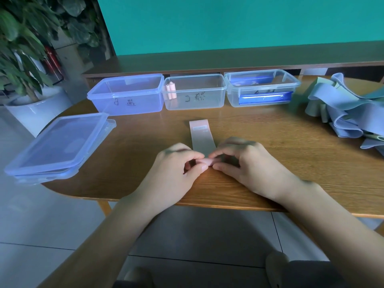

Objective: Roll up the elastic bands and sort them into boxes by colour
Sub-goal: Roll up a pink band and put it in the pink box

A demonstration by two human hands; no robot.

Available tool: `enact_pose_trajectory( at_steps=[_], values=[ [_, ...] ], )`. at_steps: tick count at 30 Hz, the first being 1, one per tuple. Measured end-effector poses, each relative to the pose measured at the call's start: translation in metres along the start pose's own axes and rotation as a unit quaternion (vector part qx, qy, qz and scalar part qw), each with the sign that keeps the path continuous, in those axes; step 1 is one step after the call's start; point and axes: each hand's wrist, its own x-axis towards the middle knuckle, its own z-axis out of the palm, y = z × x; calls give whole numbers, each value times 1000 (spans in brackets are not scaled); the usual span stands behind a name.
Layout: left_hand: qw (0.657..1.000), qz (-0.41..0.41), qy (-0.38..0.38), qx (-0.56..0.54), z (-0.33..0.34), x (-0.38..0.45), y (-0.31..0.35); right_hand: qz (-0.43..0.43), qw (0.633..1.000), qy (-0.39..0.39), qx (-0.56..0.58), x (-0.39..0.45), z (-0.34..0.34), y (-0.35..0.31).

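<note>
On the worktop (259,146), the left hand (176,165) and right hand (247,161) both pinch the pink band's (202,140) rolled near end, seemingly, with 3 boxes (194,91) beyond.

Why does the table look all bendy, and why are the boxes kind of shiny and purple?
In the head view, the wide-angle lens bows the table edge and the shelf behind into curves. The left box and the stacked lids carry a bluish-purple sheen of reflected light. The left hand and right hand, which pinch the pink band, cast soft shadows, and the plant is dim.
</note>
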Motion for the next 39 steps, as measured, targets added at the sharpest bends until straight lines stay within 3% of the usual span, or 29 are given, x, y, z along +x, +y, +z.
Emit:
enact_pose_trajectory(
  at_steps=[11, 17, 22, 32, 39],
  values=[
    [1000, -15, 8, -25, 0, 6, 1, 10, 1000, -13, -20, 7, 3, 6],
    [999, -23, 14, -36, 5, 12, -4, 25, 999, 37, -5, 9, 7, 5],
    [1000, -16, 2, 19, 7, 14, -2, 36, 999, 21, -14, 12, 9, 8],
    [999, -43, 12, -4, 9, 20, -4, 58, 997, 1, -46, 20, 12, 10],
    [997, -64, 15, -27, 8, 23, -6, 72, 997, 33, -25, 20, 12, 9]
  ],
)
